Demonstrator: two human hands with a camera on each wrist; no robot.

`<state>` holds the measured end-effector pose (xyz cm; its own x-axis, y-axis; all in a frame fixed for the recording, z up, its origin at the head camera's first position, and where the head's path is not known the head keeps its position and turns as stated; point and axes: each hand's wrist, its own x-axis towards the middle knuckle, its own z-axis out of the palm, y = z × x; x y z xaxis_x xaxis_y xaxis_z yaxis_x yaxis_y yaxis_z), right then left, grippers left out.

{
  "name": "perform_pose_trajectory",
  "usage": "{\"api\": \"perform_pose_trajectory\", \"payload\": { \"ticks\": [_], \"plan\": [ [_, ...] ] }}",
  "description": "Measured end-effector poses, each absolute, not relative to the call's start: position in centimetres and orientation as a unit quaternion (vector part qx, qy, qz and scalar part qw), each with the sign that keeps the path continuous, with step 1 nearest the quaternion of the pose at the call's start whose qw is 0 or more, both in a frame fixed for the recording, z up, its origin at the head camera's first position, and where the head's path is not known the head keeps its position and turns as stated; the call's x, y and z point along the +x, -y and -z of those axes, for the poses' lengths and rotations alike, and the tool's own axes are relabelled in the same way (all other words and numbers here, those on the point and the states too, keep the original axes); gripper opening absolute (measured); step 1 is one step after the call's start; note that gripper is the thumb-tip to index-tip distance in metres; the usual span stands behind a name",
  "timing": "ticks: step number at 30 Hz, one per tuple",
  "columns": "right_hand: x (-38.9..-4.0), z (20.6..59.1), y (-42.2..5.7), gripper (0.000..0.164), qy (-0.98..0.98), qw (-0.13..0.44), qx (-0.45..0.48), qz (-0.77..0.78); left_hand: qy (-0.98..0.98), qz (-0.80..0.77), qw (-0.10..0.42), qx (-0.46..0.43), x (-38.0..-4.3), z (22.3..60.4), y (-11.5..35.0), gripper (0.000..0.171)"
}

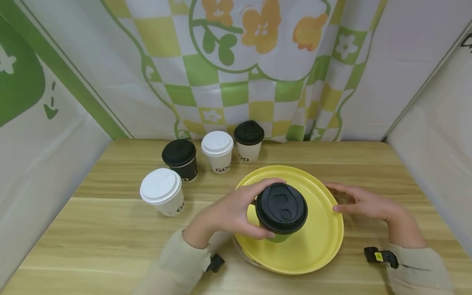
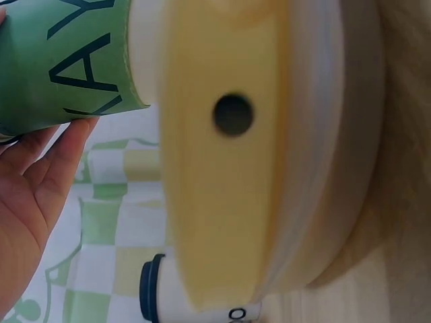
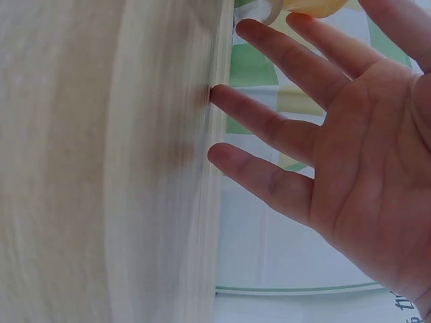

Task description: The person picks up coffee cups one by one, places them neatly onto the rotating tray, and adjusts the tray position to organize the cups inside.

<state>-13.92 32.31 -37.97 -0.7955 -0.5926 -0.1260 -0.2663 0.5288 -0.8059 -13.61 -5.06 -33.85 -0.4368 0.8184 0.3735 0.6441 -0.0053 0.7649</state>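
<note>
My left hand [image 1: 230, 211] grips a paper coffee cup [image 1: 282, 207] with a black lid, fingers on its far side and thumb on the near side. In the left wrist view the cup's green sleeve [image 2: 74, 64] shows dark lettering, and its white bottom lies right at the yellow round tray [image 1: 321, 241]. The tray rests on a pale base [image 2: 337, 134]. To the tray's right, my right hand [image 1: 370, 203] has its fingers spread, with the thumb and fingertips right at the rim. The right wrist view shows its palm bare and several fingers straight.
Left of the tray stand lidded cups: a white one [image 1: 162, 192] in front, a black one [image 1: 180, 159], another white one [image 1: 217, 151] and a white one with a black lid [image 1: 248, 141]. A checked curtain [image 1: 236, 94] hangs behind the wooden table [image 1: 110, 246].
</note>
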Motion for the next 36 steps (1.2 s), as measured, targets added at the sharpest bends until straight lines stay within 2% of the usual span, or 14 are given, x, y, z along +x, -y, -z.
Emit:
{"api": "perform_pose_trajectory", "payload": {
  "ticks": [8, 16, 36],
  "plan": [
    [-13.9, 37.9, -32.2, 0.065, -0.861, 0.187, -0.246, 0.405, -0.702, -0.447, 0.129, 0.539, -13.1, 34.7, 3.9, 0.093],
    [-13.8, 38.1, -32.2, 0.065, -0.859, 0.190, -0.241, 0.410, -0.716, -0.435, 0.179, 0.515, -12.6, 35.3, 3.4, 0.096],
    [-13.9, 37.9, -32.3, 0.067, -0.853, 0.204, -0.243, 0.415, -0.702, -0.431, 0.201, 0.530, -12.7, 36.3, 3.0, 0.097]
  ]
}}
